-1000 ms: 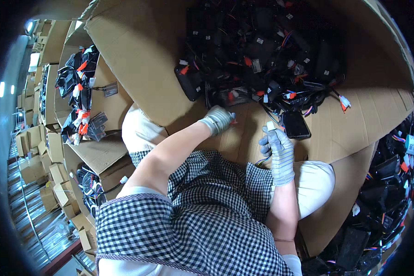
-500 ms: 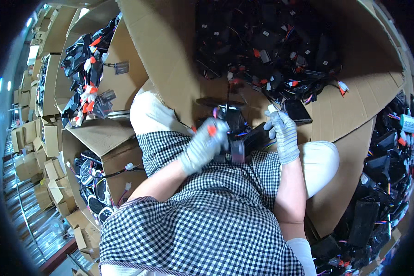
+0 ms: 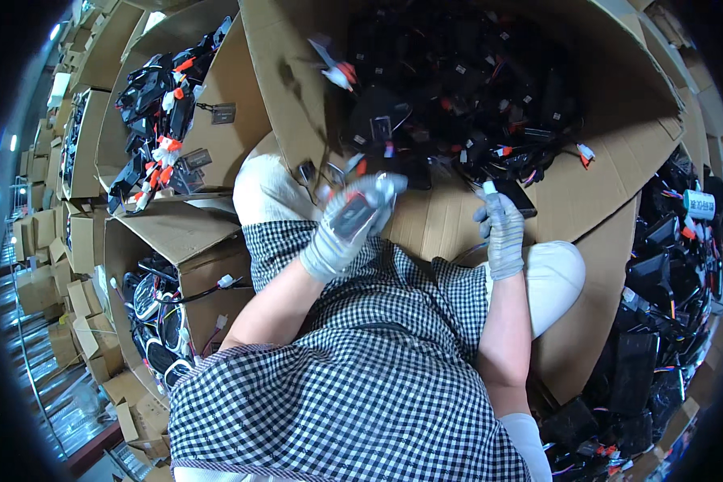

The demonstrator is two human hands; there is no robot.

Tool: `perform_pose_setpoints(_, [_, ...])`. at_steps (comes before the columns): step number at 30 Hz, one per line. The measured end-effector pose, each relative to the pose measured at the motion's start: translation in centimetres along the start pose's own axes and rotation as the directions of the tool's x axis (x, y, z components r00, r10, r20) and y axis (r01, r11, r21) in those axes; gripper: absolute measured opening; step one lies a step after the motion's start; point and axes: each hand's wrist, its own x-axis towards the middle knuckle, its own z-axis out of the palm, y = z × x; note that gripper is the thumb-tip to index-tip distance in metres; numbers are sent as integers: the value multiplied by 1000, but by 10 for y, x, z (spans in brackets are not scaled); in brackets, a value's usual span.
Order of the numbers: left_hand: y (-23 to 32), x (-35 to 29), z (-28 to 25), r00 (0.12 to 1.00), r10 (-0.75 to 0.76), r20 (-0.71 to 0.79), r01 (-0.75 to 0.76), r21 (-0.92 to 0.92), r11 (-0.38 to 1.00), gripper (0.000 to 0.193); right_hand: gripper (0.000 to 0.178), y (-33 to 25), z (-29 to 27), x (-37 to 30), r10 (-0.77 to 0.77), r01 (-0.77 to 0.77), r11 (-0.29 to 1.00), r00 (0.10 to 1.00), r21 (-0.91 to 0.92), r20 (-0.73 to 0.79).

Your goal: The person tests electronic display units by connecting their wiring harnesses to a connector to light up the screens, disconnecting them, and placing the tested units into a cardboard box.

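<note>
My left hand [image 3: 347,233], in a pale striped glove, is raised before the big carton and blurred by motion. A dark rectangular tag [image 3: 352,215] shows against it, and loose wires with red and white ends cluster about its fingers. What those fingers grip is smeared. Above it, a blurred red-and-white connector [image 3: 341,75] hangs in the air by the carton wall. My right hand [image 3: 502,237], gloved alike, is closed over my right knee, with a small white connector [image 3: 488,187] at its fingertips. Just beyond it lies a flat black box [image 3: 519,198].
The large open carton [image 3: 426,229] ahead holds many black wired devices [image 3: 458,88]. Left stand cartons with black units and connectors [image 3: 162,153] and looped cables [image 3: 165,321]. More black devices [image 3: 635,369] pile up on the right, with a white-green roll [image 3: 699,204].
My left hand has lifted slightly and moved left. The black devices that lay before my lap are gone from there, and a red-and-white connector now hangs higher up. My right hand has barely moved.
</note>
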Motion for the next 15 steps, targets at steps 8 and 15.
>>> perform_pose_setpoints(8, [-24,-25,-27,947,-184,264,59,418,906,24,31,-15,33,-62,-42,256,893,866,-369,499])
perform_pose_setpoints(15, [-52,-22,-52,776,-86,625,-496,689,528,15,24,-8,41,-73,105,352,808,703,-472,704])
